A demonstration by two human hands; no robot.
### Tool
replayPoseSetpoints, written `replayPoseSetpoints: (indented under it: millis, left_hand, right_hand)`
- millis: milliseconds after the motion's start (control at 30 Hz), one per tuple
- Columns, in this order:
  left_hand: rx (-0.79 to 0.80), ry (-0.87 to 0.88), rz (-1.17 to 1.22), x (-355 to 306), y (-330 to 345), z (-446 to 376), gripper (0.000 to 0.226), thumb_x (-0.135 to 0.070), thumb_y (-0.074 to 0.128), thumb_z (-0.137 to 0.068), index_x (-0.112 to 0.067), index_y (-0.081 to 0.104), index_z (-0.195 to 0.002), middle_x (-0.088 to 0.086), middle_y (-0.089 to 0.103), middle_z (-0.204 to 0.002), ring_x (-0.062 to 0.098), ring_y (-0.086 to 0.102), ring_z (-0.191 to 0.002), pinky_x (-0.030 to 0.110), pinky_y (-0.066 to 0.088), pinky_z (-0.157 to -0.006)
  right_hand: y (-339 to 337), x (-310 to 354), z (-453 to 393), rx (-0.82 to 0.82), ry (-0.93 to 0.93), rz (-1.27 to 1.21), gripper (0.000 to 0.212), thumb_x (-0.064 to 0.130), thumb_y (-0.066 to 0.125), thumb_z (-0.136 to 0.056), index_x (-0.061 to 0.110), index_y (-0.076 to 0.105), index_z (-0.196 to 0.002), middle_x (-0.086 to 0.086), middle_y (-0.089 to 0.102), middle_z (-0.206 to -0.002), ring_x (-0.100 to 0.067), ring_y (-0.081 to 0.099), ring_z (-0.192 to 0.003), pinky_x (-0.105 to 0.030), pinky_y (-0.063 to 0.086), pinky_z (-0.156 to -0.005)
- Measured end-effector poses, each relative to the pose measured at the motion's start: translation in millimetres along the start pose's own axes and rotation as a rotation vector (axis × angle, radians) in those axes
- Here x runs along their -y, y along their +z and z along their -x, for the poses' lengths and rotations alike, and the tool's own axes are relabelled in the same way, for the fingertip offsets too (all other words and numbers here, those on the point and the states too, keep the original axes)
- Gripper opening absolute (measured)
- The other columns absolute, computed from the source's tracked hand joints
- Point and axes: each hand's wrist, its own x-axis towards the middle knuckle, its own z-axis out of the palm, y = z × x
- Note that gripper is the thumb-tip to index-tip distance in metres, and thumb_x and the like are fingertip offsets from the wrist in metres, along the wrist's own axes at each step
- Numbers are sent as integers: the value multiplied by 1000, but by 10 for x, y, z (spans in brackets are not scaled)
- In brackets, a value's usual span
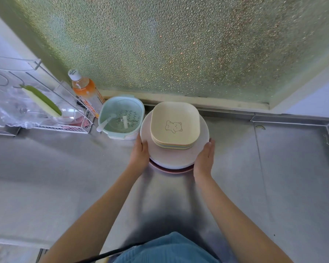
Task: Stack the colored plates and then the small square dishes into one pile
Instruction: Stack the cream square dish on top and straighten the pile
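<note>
A pile of round pastel plates (171, 158) stands on the steel counter near the back wall, a darker pink plate showing at its bottom front edge. On top sits a stack of small square dishes (175, 124); the uppermost is cream with a bear drawing. My left hand (140, 151) presses flat against the pile's left side with straight fingers. On the right side of the pile my right hand (205, 156) does the same, palm inward. Neither hand curls round anything.
A mint green strainer bowl (122, 116) with a white spoon touches the pile's left. Behind it stands an orange drink bottle (85, 90). A wire rack (46, 111) with clear containers fills the far left. Frosted glass rises behind the steel counter (254, 168).
</note>
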Motion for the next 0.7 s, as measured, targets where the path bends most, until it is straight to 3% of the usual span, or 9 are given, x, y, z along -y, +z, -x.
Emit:
replayPoseSetpoints:
  millis: [100, 167, 233, 300, 433, 567, 700]
  left_hand:
    - [-207, 61, -21, -167, -17, 168, 34, -14, 30, -100, -13, 46, -130, -9, 54, -117, 12, 48, -108, 25, 34, -92]
    - [-289, 37, 12, -309, -27, 130, 39, -19, 31, -100, -12, 41, -138, -8, 51, -126, 11, 45, -118, 22, 30, -97]
    - [-222, -23, 104, -465, -30, -44, 46, -27, 29, -101, -15, 31, -145, -5, 36, -149, 11, 31, -137, 21, 19, -109]
    - [-90, -68, 135, -602, -27, -242, 49, -35, 24, -101, -21, 22, -148, -4, 23, -156, 13, 19, -143, 29, 12, -116]
    - [106, 67, 98, -665, 39, -378, 45, -31, 24, -102, -24, 27, -147, -1, 29, -154, 15, 26, -141, 30, 19, -115]
    - [7, 8, 261, -630, 142, -232, 35, -15, 32, -98, -16, 46, -130, 0, 51, -126, 13, 46, -114, 28, 36, -96]
    - [-143, -27, 332, -481, 168, -15, 15, -17, 39, -93, -24, 45, -82, -4, 46, -90, 16, 43, -90, 30, 35, -85]
  right_hand:
    - [34, 171, 157, -33, -209, 3, 45, 30, 25, -102, 25, 25, -146, 11, 26, -153, -4, 22, -140, -26, 17, -116]
    - [123, 286, 309, -12, -239, -25, 45, 27, 26, -102, 25, 23, -147, 13, 25, -153, -3, 22, -140, -23, 18, -114]
    - [250, 360, 438, 16, -181, -77, 46, 27, 25, -103, 25, 20, -148, 12, 24, -153, -5, 24, -139, -18, 20, -111]
    - [362, 369, 520, 36, -133, -108, 47, 32, 24, -102, 28, 16, -149, 9, 23, -154, -9, 27, -138, -24, 22, -113]
    - [460, 386, 480, 27, -132, -99, 50, 35, 24, -102, 29, 12, -149, 4, 22, -155, -15, 29, -139, -32, 25, -114]
    - [397, 518, 164, 31, -172, -105, 47, 32, 26, -102, 23, 20, -148, 0, 29, -152, -15, 32, -137, -24, 29, -106]
    - [352, 689, -197, 86, -194, -131, 52, 38, 24, -101, 18, 21, -148, -1, 27, -154, -14, 29, -138, -24, 25, -108]
